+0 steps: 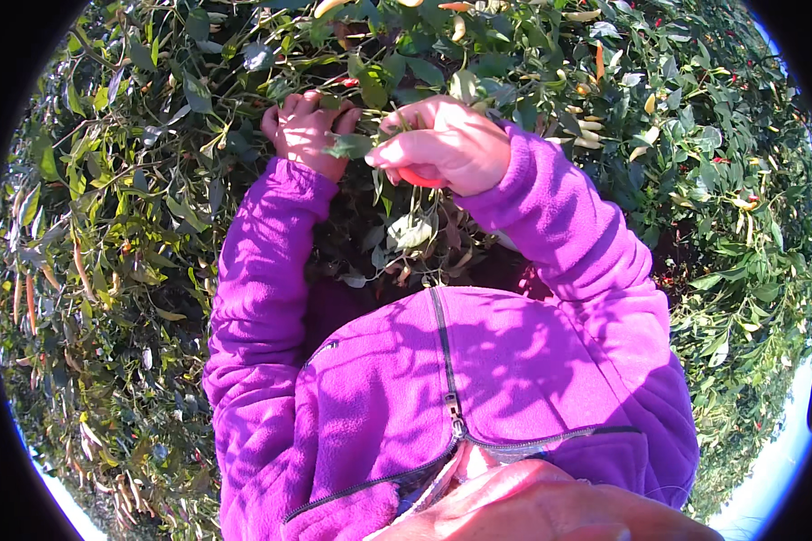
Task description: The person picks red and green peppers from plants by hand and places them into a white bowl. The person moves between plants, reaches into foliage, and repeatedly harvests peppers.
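Chili pepper plants fill the space before me. My left hand [311,132] reaches palm down into the leaves, its fingers curled and their tips partly hidden by foliage; whether it grips anything is not clear. Close to its right, my right hand [446,145] is curled with a red chili pepper [421,177] held in its palm under the fingers. Its thumb and forefinger are near a thin stem and a green leaf [349,146] between the two hands. A further red pepper [347,82] shows among the leaves just above the hands.
Pale yellow peppers [587,134] hang in a cluster right of my right hand. An orange pepper [599,61] points up at the upper right. Long orange peppers [30,304] hang at the far left. A pale, dry-looking leaf [410,231] is below my right hand, in front of my jacket.
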`<act>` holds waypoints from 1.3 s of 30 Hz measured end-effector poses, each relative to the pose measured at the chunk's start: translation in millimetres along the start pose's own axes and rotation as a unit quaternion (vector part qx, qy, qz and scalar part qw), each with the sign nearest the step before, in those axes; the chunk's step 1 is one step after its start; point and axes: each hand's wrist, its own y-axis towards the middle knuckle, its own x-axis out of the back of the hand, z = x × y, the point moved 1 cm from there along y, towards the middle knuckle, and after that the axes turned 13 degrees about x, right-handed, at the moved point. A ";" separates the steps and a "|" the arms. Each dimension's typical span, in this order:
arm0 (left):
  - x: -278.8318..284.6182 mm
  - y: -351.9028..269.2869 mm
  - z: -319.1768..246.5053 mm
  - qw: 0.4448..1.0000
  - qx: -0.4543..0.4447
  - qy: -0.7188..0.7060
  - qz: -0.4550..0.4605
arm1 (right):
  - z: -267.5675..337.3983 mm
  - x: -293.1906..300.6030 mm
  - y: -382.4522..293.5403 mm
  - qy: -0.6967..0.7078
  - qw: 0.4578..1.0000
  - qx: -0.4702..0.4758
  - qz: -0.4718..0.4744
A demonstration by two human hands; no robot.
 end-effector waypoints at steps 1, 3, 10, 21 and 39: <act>-1.1 0.1 0.2 1.000 0.012 -0.002 0.010 | 8.3 -2.8 -12.4 0.051 0.997 0.062 0.013; -2.9 1.6 0.4 1.000 0.020 0.007 -0.013 | 21.3 -0.6 -25.2 0.076 0.994 0.078 -0.016; -8.8 3.3 3.3 0.996 0.045 0.069 0.045 | 69.6 33.9 -60.2 0.158 0.947 0.267 -0.087; 135.9 -5.3 -65.6 0.959 -0.063 -0.259 0.094 | 54.7 -16.7 -83.4 -0.121 0.980 0.152 -0.043; 80.0 -137.1 -57.2 0.411 0.225 -0.749 0.468 | -41.1 -36.4 -82.1 0.023 0.960 -0.064 0.271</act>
